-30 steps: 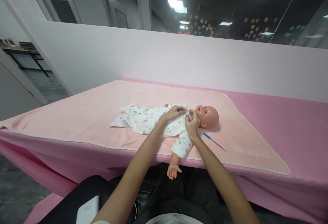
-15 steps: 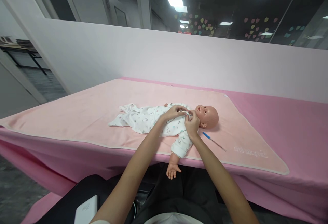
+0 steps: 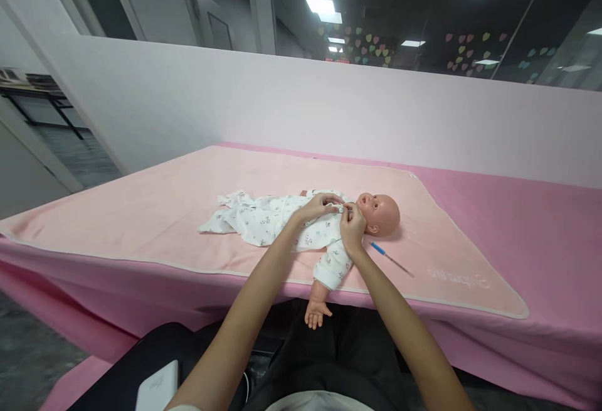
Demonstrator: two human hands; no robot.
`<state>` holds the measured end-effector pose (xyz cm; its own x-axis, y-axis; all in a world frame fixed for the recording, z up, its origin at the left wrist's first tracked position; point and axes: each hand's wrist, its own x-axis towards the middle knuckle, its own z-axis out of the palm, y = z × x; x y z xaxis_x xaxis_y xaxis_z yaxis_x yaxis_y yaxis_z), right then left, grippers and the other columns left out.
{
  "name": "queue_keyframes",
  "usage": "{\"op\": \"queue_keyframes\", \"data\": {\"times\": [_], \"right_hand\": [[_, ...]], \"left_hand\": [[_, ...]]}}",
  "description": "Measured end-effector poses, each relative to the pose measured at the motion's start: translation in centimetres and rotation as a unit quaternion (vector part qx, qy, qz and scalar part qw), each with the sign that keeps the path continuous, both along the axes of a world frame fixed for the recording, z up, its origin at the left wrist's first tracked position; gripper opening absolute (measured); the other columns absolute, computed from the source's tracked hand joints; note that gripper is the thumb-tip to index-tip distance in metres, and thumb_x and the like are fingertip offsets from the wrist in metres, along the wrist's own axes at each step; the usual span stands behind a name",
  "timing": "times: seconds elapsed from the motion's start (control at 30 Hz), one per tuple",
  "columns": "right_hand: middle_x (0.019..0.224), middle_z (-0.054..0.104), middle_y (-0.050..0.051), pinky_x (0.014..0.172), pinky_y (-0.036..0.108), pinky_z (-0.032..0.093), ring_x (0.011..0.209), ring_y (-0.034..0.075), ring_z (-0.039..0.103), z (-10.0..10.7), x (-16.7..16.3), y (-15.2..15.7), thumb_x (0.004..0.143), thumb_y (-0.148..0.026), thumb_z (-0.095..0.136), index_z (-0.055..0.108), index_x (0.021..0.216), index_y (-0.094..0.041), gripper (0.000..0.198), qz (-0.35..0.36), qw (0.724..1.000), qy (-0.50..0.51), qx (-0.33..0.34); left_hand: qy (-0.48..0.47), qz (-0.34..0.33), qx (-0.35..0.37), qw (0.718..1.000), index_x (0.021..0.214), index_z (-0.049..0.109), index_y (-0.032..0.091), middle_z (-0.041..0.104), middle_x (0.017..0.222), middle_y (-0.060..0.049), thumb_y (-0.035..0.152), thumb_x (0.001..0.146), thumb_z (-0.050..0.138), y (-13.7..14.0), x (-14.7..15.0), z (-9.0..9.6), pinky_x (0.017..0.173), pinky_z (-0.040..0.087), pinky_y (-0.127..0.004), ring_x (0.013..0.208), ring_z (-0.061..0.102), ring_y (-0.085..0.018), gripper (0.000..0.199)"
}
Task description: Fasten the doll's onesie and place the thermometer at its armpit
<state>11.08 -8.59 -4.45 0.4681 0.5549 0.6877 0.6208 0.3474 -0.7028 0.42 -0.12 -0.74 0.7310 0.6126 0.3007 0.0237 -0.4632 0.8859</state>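
Note:
A baby doll (image 3: 383, 215) lies on its back with its head to the right, dressed in a white printed baby outfit (image 3: 263, 218). At the neck and upper chest, my left hand (image 3: 322, 205) pinches the outfit's fabric from the left. My right hand (image 3: 353, 221) grips the outfit close beside it, just under the doll's chin, with fingers curled together. The two hands nearly meet, and a small piece of white cloth shows between the fingertips. Exactly what each fingertip holds is partly hidden. One doll arm hangs over the table's front edge.
Under the doll lies a peach mat (image 3: 155, 210) on a pink tablecloth (image 3: 555, 241). A blue-handled thin stick (image 3: 377, 248) rests right of the doll's shoulder. A white box-like device (image 3: 157, 387) sits on a black surface at lower left. Behind the table stands a white wall (image 3: 329, 110).
My fingers have shifted slightly at the collar, and less of the white cloth edge shows between them. The doll stays in place.

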Motion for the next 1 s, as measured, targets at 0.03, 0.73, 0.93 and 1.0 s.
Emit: {"op": "queue_keyframes", "data": {"times": [0.03,0.73,0.93,1.0], "right_hand": [[0.079,0.062,0.004,0.069,0.026,0.043,0.074,0.015,0.057,-0.01,0.01,0.02,0.081,-0.019,0.038,0.057,0.082,-0.018,0.018,0.001,1.000,-0.007,0.006],[0.086,0.061,0.006,0.075,0.027,0.043,0.082,0.017,0.055,-0.34,0.11,0.17,0.084,-0.021,0.038,0.061,0.097,-0.017,0.027,-0.004,0.995,-0.100,-0.026],[0.089,0.062,0.007,0.078,0.028,0.041,0.086,0.017,0.055,-0.43,0.16,0.22,0.086,-0.019,0.035,0.059,0.095,-0.017,0.026,-0.002,0.995,-0.096,-0.019],[0.088,0.062,0.007,0.078,0.028,0.041,0.086,0.017,0.055,-0.42,0.15,0.22,0.086,-0.020,0.034,0.059,0.093,-0.017,0.026,-0.002,0.996,-0.093,-0.017]], "left_hand": [[-0.002,0.001,-0.003,1.000,0.095,0.063,0.013,0.064,0.094,-0.007,0.023,0.064,0.064,0.06,0.02,-0.06,0.078,0.042,-0.027,0.086,0.056,-0.016,0.032],[-0.033,0.005,-0.065,0.997,0.093,0.063,0.013,0.064,0.086,-0.005,0.016,0.062,0.061,0.18,0.16,-0.13,0.075,0.042,-0.027,0.083,0.056,-0.015,0.031],[-0.026,0.016,-0.035,0.999,0.092,0.063,0.013,0.063,0.092,-0.005,0.015,0.063,0.059,-0.22,0.10,0.12,0.080,0.040,-0.028,0.089,0.055,-0.016,0.029],[-0.024,0.020,-0.035,0.999,0.091,0.063,0.013,0.063,0.094,-0.006,0.016,0.063,0.060,-0.38,0.05,0.21,0.081,0.040,-0.029,0.091,0.055,-0.017,0.029]]}}
